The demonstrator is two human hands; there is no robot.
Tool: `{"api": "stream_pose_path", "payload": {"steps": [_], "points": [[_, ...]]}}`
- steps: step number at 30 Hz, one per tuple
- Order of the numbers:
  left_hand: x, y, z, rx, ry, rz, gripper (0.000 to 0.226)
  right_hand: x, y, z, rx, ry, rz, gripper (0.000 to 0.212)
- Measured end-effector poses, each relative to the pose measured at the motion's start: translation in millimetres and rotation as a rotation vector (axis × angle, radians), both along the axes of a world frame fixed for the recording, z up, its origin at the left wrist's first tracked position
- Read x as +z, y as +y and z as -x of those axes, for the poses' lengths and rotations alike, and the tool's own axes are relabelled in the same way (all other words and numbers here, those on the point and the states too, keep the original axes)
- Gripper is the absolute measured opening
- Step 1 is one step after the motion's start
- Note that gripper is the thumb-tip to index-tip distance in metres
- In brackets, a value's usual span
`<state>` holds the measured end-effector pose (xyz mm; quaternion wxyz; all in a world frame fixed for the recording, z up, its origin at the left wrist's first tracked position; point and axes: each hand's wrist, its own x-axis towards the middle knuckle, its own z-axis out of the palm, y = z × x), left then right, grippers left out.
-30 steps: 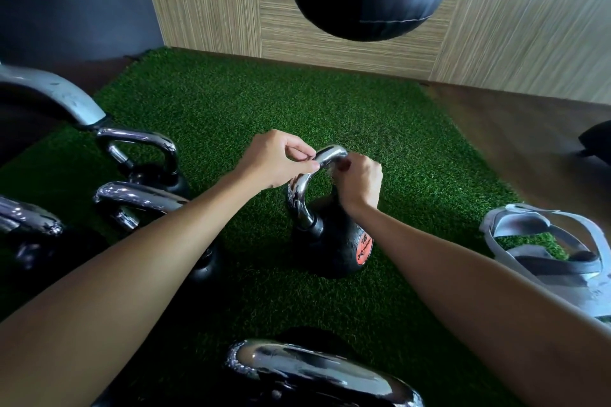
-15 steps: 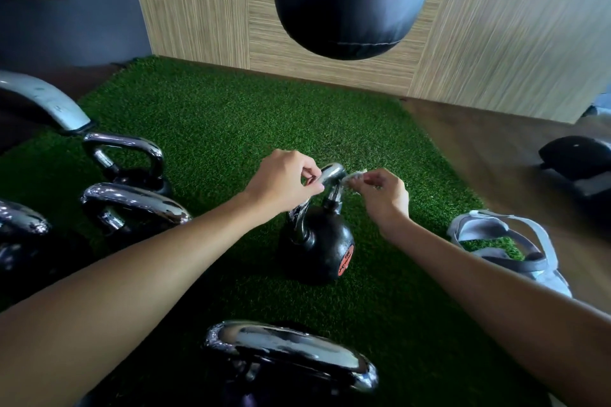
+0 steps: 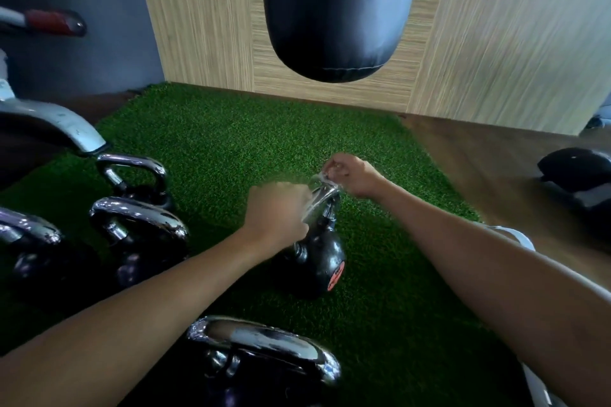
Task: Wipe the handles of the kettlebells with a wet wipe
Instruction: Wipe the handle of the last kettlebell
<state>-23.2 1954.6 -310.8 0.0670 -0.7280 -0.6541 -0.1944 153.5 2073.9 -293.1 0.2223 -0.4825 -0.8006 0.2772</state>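
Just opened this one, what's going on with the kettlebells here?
A person is wiping the handle of a small black kettlebell that stands on green turf. The right hand pinches one end of a wet wipe draped over the handle; the blurred left hand seems to hold the other end. More kettlebells stand to the left and in front.
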Motion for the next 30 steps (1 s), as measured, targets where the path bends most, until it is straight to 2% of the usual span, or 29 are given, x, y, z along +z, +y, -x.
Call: {"api": "stream_pose_path", "payload": {"steps": [2, 6, 8, 14, 20, 24, 30], "points": [[-4, -4, 0, 0.086, 0.059, -0.029, 0.057, 6, 0, 2, 0.091, -0.072, 0.076, 0.018], [-11, -6, 7, 0.163, -0.079, 0.004, 0.060, 9, 8, -6, 0.220, -0.193, 0.205, 0.045], [-14, -8, 7, 0.164, -0.080, -0.015, 0.059, 8, 12, -9, 0.265, -0.225, 0.219, 0.056], [-13, -4, 11, 0.121, -0.017, -0.023, 0.054, -3, 20, -12, 0.291, -0.246, 0.173, 0.050], [-4, 11, 41, 0.054, 0.045, 0.043, 0.052, -8, -2, -31, 0.168, -0.149, 0.151, 0.060], [4, 30, 59, -0.014, 0.150, 0.042, 0.051, -14, -27, -32, 0.037, -0.124, 0.022, 0.067], [9, 48, 71, -0.048, 0.239, 0.097, 0.057, -24, -49, -21, -0.100, -0.110, -0.050, 0.066]]}}
